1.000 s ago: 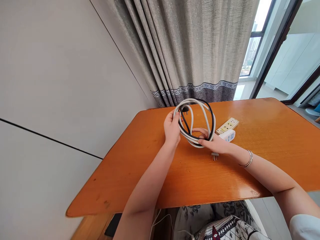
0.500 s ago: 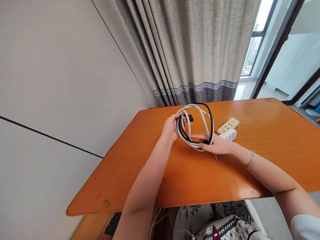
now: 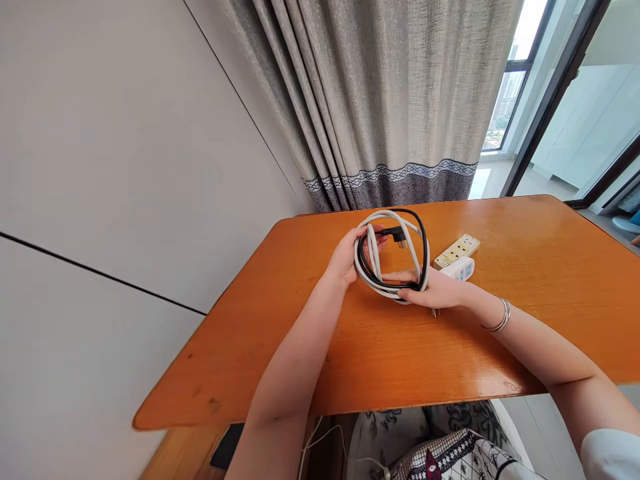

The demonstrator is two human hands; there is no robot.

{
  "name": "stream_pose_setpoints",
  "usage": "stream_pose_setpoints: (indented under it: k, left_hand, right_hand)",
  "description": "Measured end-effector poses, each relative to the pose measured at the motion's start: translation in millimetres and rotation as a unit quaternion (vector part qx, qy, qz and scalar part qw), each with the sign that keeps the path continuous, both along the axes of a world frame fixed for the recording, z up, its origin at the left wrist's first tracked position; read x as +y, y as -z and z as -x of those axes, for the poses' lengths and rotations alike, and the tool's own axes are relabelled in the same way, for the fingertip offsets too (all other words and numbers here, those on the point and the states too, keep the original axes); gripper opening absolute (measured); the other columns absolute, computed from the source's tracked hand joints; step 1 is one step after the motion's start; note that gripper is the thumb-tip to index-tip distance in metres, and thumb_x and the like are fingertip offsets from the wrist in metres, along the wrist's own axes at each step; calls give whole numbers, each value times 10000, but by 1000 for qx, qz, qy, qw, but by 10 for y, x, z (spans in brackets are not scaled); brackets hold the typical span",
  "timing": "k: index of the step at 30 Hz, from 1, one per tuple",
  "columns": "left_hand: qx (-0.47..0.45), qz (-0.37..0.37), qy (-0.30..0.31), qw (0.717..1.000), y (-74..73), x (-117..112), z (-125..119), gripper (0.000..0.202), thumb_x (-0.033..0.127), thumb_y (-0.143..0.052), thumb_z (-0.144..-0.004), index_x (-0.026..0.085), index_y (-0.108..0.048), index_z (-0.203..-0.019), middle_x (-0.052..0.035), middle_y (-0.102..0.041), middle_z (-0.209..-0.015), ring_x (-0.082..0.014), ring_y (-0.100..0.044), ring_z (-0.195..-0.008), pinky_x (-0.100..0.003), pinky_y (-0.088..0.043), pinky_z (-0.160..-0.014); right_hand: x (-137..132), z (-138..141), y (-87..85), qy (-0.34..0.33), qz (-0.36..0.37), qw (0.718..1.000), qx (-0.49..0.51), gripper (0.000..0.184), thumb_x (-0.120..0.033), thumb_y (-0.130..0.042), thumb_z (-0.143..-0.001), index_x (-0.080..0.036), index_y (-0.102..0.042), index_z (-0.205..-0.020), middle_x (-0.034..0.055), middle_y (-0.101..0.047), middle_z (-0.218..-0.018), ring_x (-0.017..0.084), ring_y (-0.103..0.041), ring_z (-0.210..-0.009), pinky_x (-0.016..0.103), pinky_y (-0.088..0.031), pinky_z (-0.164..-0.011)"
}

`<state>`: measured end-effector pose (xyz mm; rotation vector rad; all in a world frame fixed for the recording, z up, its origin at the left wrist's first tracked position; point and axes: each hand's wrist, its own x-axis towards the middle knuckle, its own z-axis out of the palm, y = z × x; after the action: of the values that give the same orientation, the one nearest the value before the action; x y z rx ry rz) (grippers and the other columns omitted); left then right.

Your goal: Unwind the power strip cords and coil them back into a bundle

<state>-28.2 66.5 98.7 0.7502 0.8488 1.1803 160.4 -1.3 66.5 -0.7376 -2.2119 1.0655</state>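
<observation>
- Cord coil [image 3: 424, 259] is held upright just above the surface [image 3: 350, 347].
- Left hand [image 3: 344, 259]: fingers are wrapped round its left side.
- Right hand [image 3: 436, 291]: fingers are pinched on its bottom.
- Power strips [image 3: 456, 251] are seen just beside.

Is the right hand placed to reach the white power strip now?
Probably yes: the white power strip lies just beyond the right hand, nothing between, though it grips the coiled cables.
</observation>
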Motion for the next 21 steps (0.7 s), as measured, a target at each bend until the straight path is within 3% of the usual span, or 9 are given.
stream_pose_setpoints:
  k: [4,8,12,15,18,21]
  left_hand:
    - [-23,9,12,1000,-10,-4,23,297,214,-467,-839,127,-743,-904,-90,-752,-754,-216,-757,-824,-356,-612,-874]
    - [-62,20,-4,998,7,24,78,303,224,-471,-828,129,-742,-924,-70,-735,-699,-184,-729,-676,-289,-615,-713]
    - [-90,12,-12,996,76,48,174,293,238,-506,-850,160,-748,-996,-7,-645,-555,-132,-609,-476,-224,-528,-514]
    - [-96,-35,36,994,160,72,240,275,249,-603,-806,197,-739,-1039,46,-537,-469,-102,-488,-376,-192,-421,-403]
    - [-60,-77,87,991,228,107,254,308,207,-750,-685,197,-736,-993,62,-532,-481,-80,-475,-381,-174,-422,-425]
    - [3,-135,78,988,253,136,209,574,162,-867,-551,221,-706,-1098,-16,-724,-814,-133,-680,-652,-228,-552,-647]
  right_hand:
    - [29,-13,4,9,55,998,38,486,-234,-544,-889,-167,-624,-1364,43,-733,-971,148,-628,-820,299,-540,-838]
    - [65,-40,-10,26,112,992,54,465,-268,-585,-882,-152,-638,-1329,29,-700,-873,133,-581,-750,279,-525,-747]
    - [80,-62,-30,28,133,988,69,445,-280,-599,-875,-163,-654,-1300,39,-701,-921,146,-586,-814,280,-511,-750]
    - [81,-71,-28,32,118,991,55,433,-281,-599,-875,-176,-663,-1290,28,-687,-878,143,-567,-774,276,-495,-718]
    - [85,-79,-15,36,101,993,54,425,-298,-596,-875,-175,-668,-1275,41,-692,-925,154,-574,-811,285,-492,-736]
    - [89,-88,-5,41,96,991,86,418,-314,-592,-874,-162,-668,-1256,52,-691,-977,159,-584,-858,293,-487,-776]
